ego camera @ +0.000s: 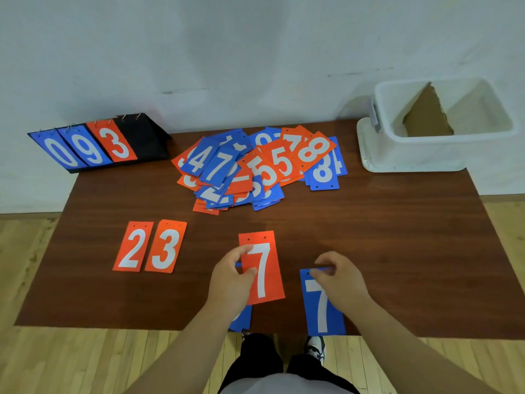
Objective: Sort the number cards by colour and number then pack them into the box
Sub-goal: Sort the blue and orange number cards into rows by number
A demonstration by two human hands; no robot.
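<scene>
My left hand pinches an orange 7 card by its left edge, above the brown table. A blue card lies partly hidden beneath that hand and card. My right hand pinches the top edge of a blue 7 card lying at the table's front edge. Orange 2 and orange 3 cards lie side by side at the left. A mixed heap of orange and blue number cards sits at the middle back. The white box stands at the back right.
A black flip scoreboard showing 0, 9, 3 stands at the back left corner. A piece of brown cardboard leans inside the box. A white wall runs behind the table. My feet show below the front edge on a wooden floor.
</scene>
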